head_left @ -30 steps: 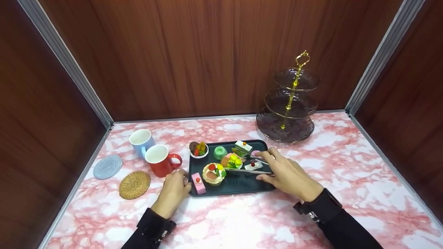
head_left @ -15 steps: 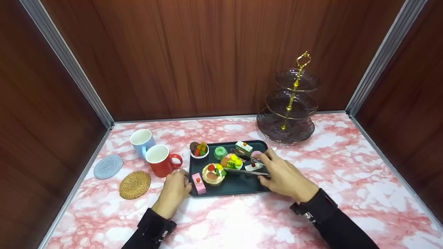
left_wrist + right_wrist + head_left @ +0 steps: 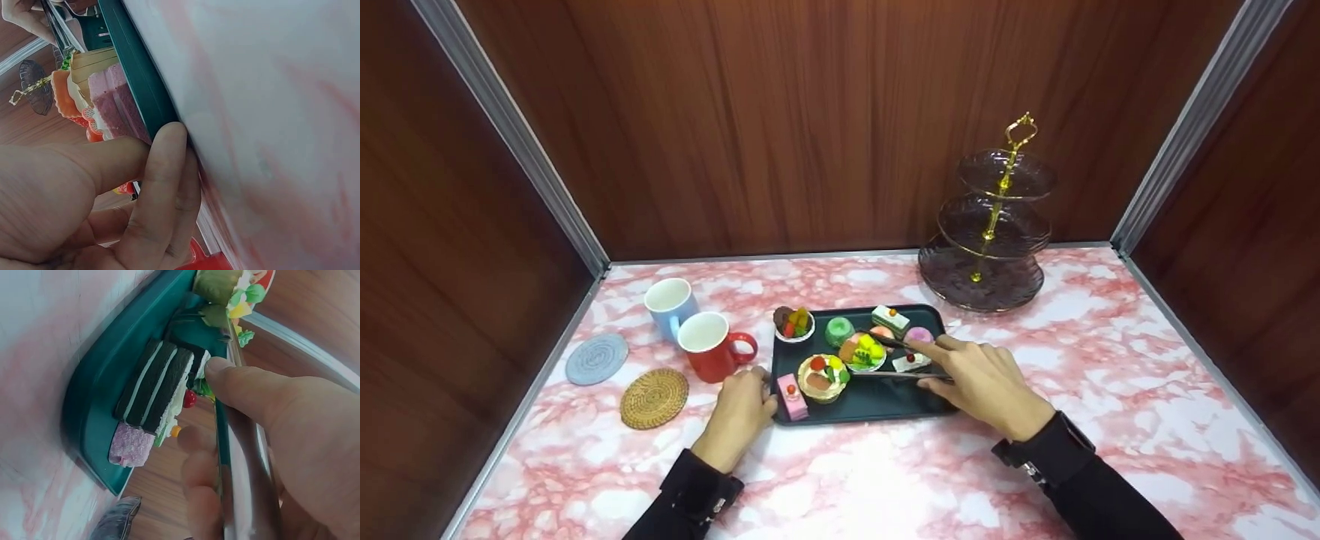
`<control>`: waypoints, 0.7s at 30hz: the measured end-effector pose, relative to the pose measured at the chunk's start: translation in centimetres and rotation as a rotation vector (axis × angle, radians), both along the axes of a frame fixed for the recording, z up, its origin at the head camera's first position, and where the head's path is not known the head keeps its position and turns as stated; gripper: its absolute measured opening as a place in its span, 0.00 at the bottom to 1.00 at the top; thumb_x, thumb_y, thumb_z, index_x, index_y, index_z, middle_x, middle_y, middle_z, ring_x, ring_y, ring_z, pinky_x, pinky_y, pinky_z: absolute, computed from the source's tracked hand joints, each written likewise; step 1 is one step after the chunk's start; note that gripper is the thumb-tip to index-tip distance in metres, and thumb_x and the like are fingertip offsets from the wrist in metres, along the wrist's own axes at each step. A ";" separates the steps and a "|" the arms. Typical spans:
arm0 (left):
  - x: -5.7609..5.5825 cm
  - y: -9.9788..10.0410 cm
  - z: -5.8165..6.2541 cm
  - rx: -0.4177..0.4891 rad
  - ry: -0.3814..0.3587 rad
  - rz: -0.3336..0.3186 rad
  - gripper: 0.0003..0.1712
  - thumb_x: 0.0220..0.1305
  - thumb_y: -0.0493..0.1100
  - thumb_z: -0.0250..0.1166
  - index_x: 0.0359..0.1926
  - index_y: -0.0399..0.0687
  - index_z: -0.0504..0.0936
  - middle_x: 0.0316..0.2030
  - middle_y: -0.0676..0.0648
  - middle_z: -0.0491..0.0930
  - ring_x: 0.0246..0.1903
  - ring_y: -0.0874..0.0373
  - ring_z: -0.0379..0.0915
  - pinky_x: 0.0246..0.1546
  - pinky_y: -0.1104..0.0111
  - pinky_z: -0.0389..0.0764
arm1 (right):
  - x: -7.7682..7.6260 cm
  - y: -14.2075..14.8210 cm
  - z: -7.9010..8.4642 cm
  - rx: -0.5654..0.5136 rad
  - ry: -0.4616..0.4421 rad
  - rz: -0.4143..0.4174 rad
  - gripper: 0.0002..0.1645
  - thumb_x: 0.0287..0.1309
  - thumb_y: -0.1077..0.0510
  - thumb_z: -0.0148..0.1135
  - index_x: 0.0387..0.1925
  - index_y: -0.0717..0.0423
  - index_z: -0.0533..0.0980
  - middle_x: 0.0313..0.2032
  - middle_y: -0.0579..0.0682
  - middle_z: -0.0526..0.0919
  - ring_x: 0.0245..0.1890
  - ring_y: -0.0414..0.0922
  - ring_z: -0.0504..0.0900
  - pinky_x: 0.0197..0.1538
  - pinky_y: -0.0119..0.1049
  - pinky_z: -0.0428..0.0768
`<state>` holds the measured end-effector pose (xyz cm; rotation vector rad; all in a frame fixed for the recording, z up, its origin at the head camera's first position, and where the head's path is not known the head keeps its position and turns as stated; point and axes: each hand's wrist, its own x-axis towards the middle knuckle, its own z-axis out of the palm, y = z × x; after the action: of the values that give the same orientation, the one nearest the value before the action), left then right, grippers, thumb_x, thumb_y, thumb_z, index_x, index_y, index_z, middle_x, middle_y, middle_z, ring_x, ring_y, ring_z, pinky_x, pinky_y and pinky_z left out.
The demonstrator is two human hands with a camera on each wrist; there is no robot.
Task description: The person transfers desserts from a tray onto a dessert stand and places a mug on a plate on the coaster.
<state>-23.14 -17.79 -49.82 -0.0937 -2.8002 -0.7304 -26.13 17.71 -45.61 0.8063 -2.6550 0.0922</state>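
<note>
My left hand (image 3: 742, 405) pinches the left front corner of the dark green tray (image 3: 877, 409) between thumb and fingers, beside a pink cake slice (image 3: 793, 397). My right hand (image 3: 982, 379) holds metal tongs (image 3: 247, 467) over the tray. Their arms stand apart, one behind and one in front of a small fruit tart (image 3: 866, 352) topped with yellow pieces. A larger fruit tart (image 3: 821, 379) sits left of the tongs' tips. Near the right hand lie a dark layered cake slice (image 3: 154, 388) with a cherry and a pinkish-purple round sweet (image 3: 132, 444).
A red mug (image 3: 709, 349) and a light blue mug (image 3: 669, 304) stand left of the tray. Two round coasters, one grey (image 3: 596, 360) and one woven (image 3: 654, 399), lie farther left. Behind the tray at right rises a three-tier stand (image 3: 986, 262).
The tongs' back arm has come down from near the green-and-white cake slice to just behind the small tart. My right hand shifted slightly left. My left hand stays on the tray.
</note>
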 end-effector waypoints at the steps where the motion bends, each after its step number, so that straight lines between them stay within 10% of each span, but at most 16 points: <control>1: 0.0 0.0 0.0 -0.001 0.000 0.000 0.11 0.45 0.37 0.67 0.33 0.40 0.79 0.19 0.51 0.70 0.26 0.55 0.70 0.29 0.63 0.72 | 0.0 0.0 0.0 -0.002 0.001 0.002 0.36 0.47 0.32 0.61 0.61 0.22 0.62 0.39 0.37 0.79 0.21 0.41 0.76 0.15 0.35 0.61; 21: -0.1 0.0 0.0 -0.023 0.014 0.002 0.13 0.44 0.38 0.68 0.35 0.40 0.80 0.20 0.51 0.72 0.26 0.55 0.71 0.30 0.62 0.73 | -0.8 1.1 -0.3 -0.071 0.037 0.069 0.32 0.50 0.33 0.59 0.58 0.31 0.70 0.25 0.41 0.82 0.11 0.35 0.65 0.15 0.34 0.61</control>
<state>-23.23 -17.79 -49.87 -0.0992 -2.7949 -0.6947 -26.90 18.80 -45.88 0.8683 -2.5742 0.1869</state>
